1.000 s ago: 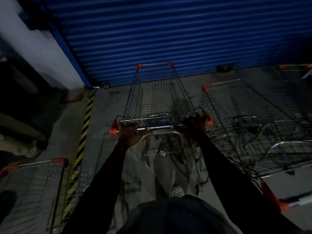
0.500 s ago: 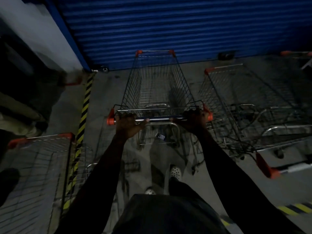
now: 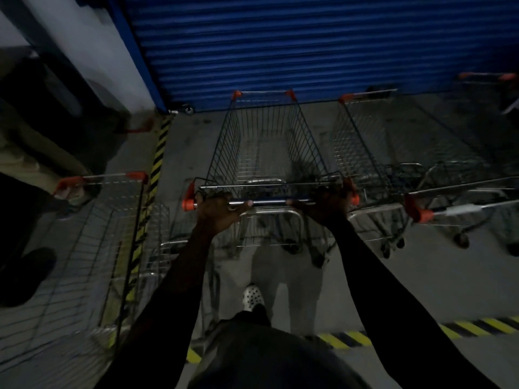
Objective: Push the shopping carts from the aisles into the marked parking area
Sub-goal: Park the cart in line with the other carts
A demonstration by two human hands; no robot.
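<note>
The left hand (image 3: 217, 210) and right hand (image 3: 325, 204) each curl round the handle bar (image 3: 269, 202) of the shopping cart (image 3: 266, 153). It stands on the concrete floor (image 3: 191, 153), its nose near the blue roller shutter (image 3: 280, 46), right of a yellow-black floor stripe (image 3: 157, 164) and beside a parked cart (image 3: 365, 153).

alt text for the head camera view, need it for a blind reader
In dim light, a person's left hand and right hand grip the handle of an empty shopping cart facing a blue roller shutter. A second cart stands on its right and a third cart on its left, by a yellow-and-black floor stripe.
</note>
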